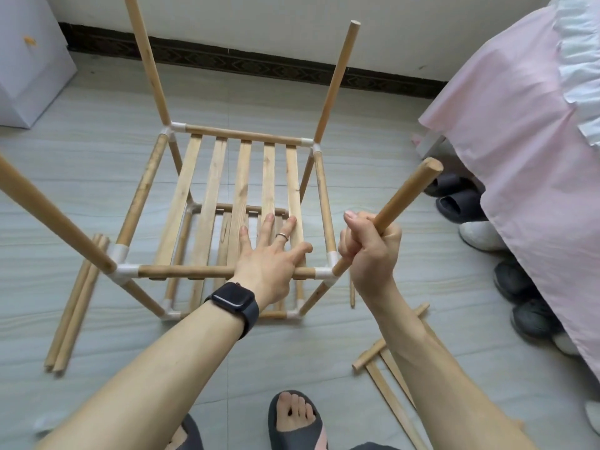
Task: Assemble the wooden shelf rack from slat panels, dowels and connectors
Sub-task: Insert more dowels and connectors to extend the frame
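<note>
Pale grey streaked floor tiles (292,358); off-white wall (259,17) with dark patterned skirting band (259,64), far; white boxy cabinet (29,60), far left; pink cloth-draped bed (519,141), right; dark rubber slippers (457,204) at its foot.

Head camera, looking steeply down, close over rack (227,203).

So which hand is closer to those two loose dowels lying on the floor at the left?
Left. The left hand rests on the rack's slats, right of the loose dowels; the right hand grips a corner dowel farther right.
</note>
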